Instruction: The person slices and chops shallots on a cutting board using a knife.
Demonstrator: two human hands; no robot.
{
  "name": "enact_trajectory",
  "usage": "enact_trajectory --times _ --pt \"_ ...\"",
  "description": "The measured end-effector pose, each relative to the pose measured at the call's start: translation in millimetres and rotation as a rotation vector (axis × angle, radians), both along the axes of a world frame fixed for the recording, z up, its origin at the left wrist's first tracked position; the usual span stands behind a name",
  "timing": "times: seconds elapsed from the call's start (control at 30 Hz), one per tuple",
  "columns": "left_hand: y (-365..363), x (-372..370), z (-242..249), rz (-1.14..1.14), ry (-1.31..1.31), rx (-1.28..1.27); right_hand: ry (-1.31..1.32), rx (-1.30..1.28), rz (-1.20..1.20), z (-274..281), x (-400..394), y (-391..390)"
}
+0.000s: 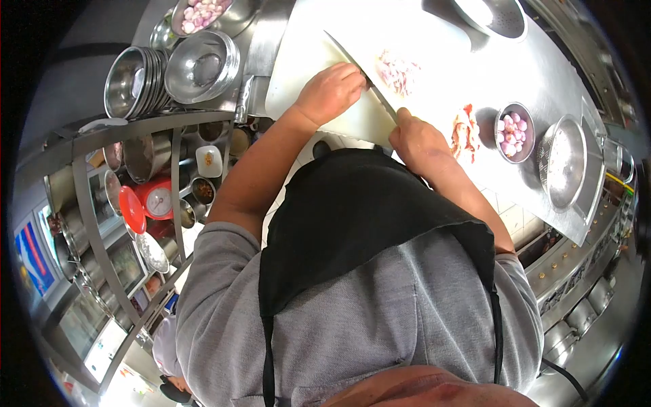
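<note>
My right hand (419, 141) is wrapped round the handle of a long knife (358, 66), whose blade points away over the white cutting board (298, 81). My left hand (333, 92) is closed beside the blade, its fingers curled over something small and dark at the fingertips that I cannot make out. Chopped pink-white shallot pieces (398, 73) lie on the board beyond the blade. Reddish peelings (465, 133) are heaped to the right of my right hand. A metal bowl of peeled shallots (515, 133) stands further right.
A perforated metal bowl (564, 163) sits at the right edge, and another colander (498, 19) at the back. Stacked steel bowls (129, 85) stand left, near more shallots (201, 13). A red scale (157, 198) is on the lower left shelf. Another person (166, 346) is partly visible lower left.
</note>
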State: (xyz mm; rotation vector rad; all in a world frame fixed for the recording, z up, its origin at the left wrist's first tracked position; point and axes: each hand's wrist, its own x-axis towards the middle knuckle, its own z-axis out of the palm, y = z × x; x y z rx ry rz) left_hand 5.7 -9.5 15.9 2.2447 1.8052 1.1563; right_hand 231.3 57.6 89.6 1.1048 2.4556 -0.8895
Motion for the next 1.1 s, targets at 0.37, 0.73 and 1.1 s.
enact_trajectory --times 0.37,0.73,1.1 --pt "-3.1 -2.9 -6.9 -0.003 -0.003 0.038 -0.119 -0.017 -0.025 18.8 2.1 -9.3" --pt "-3.3 -3.5 -10.0 0.003 0.007 0.052 -0.116 -0.012 -0.024 22.9 -3.1 -8.9" --pt "-1.9 -4.5 -10.9 0.000 0.012 0.049 -0.064 -0.029 -0.024 21.9 -10.6 -6.6"
